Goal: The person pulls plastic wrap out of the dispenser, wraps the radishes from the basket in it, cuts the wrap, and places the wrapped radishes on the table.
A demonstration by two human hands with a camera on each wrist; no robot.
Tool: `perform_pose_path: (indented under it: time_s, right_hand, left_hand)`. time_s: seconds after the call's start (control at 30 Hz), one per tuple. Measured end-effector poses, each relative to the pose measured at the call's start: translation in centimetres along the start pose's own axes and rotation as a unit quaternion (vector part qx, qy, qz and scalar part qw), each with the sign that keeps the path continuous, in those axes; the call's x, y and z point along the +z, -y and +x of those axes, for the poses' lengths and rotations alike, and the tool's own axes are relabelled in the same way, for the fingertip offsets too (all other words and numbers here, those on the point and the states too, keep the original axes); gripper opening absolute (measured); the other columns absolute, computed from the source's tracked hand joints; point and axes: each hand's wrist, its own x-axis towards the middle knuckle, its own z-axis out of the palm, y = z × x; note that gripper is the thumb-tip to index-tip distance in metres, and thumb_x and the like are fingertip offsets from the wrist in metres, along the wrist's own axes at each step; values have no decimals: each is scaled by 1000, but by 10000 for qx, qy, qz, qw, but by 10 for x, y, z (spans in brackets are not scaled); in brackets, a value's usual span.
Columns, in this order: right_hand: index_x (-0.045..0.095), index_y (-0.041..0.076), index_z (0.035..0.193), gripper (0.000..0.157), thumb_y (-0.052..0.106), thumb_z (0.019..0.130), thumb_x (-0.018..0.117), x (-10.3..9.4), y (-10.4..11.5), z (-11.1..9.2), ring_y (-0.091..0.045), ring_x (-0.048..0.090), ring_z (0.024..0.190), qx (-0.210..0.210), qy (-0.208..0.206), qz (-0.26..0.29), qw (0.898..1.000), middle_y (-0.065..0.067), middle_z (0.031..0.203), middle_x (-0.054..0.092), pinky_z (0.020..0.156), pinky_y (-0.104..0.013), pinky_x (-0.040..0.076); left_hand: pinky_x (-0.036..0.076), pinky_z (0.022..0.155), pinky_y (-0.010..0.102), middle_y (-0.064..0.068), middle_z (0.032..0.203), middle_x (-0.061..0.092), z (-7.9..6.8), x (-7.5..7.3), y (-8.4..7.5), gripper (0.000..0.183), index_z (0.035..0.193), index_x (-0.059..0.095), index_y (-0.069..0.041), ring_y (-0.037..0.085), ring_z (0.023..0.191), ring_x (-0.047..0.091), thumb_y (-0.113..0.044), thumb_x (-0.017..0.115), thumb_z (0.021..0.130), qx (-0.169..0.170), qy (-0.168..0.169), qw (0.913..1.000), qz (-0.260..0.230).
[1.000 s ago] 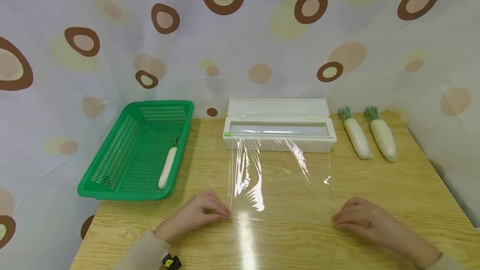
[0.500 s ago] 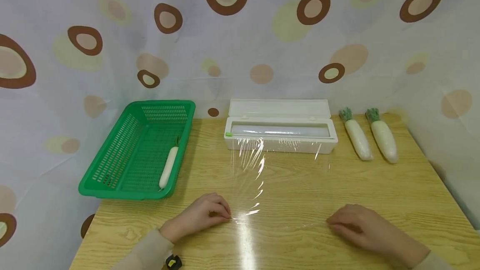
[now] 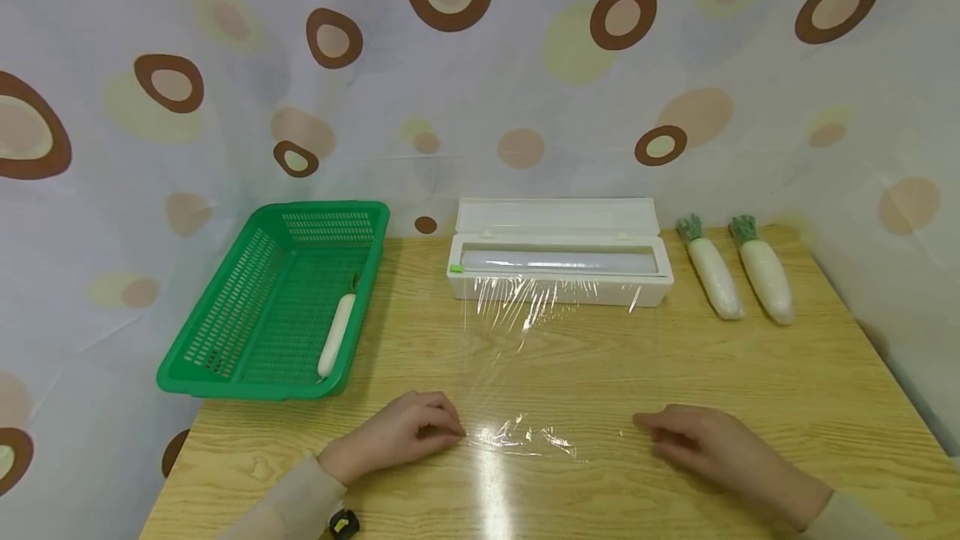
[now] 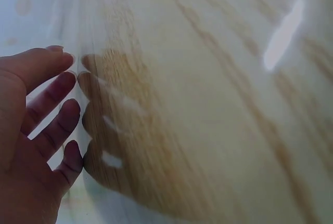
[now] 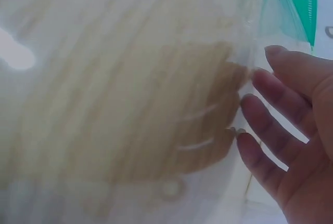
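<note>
A clear sheet of plastic wrap (image 3: 555, 373) runs from a white dispenser box (image 3: 558, 290) toward the near side of the table. My left hand (image 3: 401, 436) pinches its near left corner between thumb and fingertips. In the left wrist view, the left hand (image 4: 39, 115) has its other fingers loosely bent along the wrap's edge. At the right edge is my right hand (image 3: 723, 448), its thumb and forefinger apart. In the right wrist view, the right hand (image 5: 296, 115) has spread fingers, with fingertips at the wrap's edge; firm contact is unclear.
The box's lid (image 3: 555, 215) stands raised behind the roll (image 3: 558, 262). A green basket (image 3: 273, 390) holding one white radish (image 3: 336, 336) is at the left. Two wrapped radishes, a slimmer one (image 3: 716, 277) and a thicker one (image 3: 767, 280), lie right of the box.
My right hand has moved left, and its thumb and forefinger have parted at the wrap's corner. The wrap's near edge has sunk and crinkled. My left hand has hardly moved.
</note>
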Motion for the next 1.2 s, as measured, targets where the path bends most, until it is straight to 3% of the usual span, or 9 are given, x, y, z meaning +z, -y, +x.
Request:
perform_pose_path:
  time_s: [0.23, 0.47, 0.77, 0.93, 1.2]
  right_hand:
    - [68, 6, 136, 47, 17, 91, 81, 5, -5, -5, 9, 46, 80, -276, -13, -264, 9993, 12, 102, 63, 61, -21, 46]
    - [67, 3, 136, 49, 19, 92, 80, 6, -8, -9, 10, 45, 81, -176, 28, -325, 9993, 9, 107, 62, 61, -19, 45]
    - [71, 6, 133, 52, 22, 85, 86, 10, -8, -17, 9, 41, 80, -231, -422, -853, 9952, 15, 105, 52, 61, -17, 41]
    - [69, 17, 140, 59, 27, 84, 87, 9, -10, -21, 8, 37, 80, -149, -509, -965, 9939, 17, 105, 47, 62, -16, 39]
    - [69, 19, 140, 58, 27, 85, 86, 12, -12, -21, 8, 36, 79, -58, -523, -943, 9942, 18, 104, 46, 62, -17, 39]
  left_hand:
    - [54, 85, 20, -3, 113, 73, -2, -3, -2, 28, 129, 74, -12, 3, 97, 64, -14, 70, 101, -189, 195, 9996, -52]
    - [53, 86, 18, -3, 112, 71, -3, -1, -1, 17, 114, 81, -13, 5, 100, 66, -17, 72, 100, 113, 93, 9999, 83]
    - [51, 85, 22, -9, 112, 69, -10, 2, -1, 14, 109, 81, -21, 4, 101, 66, -25, 70, 102, 287, 11, 9972, 685]
    - [51, 85, 21, -9, 112, 69, -10, 2, -2, 14, 108, 81, -20, 3, 99, 65, -25, 69, 103, 270, -12, 9976, 642]
    - [53, 85, 18, -10, 109, 69, -8, 1, -12, 13, 107, 79, -20, 0, 96, 65, -25, 68, 104, -41, 183, 9964, 828]
